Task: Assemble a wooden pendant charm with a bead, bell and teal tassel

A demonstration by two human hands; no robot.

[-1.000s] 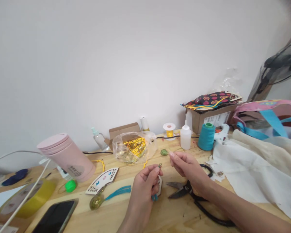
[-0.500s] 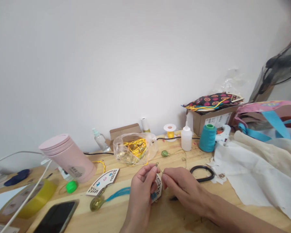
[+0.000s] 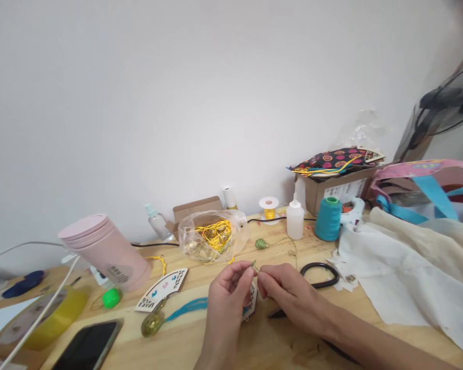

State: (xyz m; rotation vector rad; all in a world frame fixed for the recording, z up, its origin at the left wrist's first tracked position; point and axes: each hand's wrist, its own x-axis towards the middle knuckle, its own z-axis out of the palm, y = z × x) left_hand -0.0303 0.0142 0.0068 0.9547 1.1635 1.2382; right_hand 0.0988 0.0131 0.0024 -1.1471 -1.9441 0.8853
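Observation:
Between thumb and index finger, my left hand [image 3: 231, 293] pinches a small loop of green cord [image 3: 254, 265]. My right hand [image 3: 283, 285] is closed on the same cord just to the right, its fingertips close to the left ones. Partly hidden behind the left hand is a white lattice-cut piece [image 3: 251, 302]. A blue tassel [image 3: 187, 308] lies left of that hand, joined to a gold bead [image 3: 153, 324] beside a fan-shaped cutout piece [image 3: 162, 289]. Under my right wrist lie scissors with black handles [image 3: 321, 275], mostly covered.
Behind the hands sit a plastic bag with yellow cords [image 3: 214, 236], a small green cord ball [image 3: 261, 243], a squeeze bottle [image 3: 295, 221] and a teal thread cone [image 3: 328, 220]. A pink tumbler [image 3: 108, 254], phone [image 3: 87, 347] and tape roll [image 3: 50, 318] occupy the left. White cloth [image 3: 381, 272] covers the right.
My right fingertips have come slightly nearer to the left ones, and the green loop now leans over toward the right. The whole view has shifted slightly.

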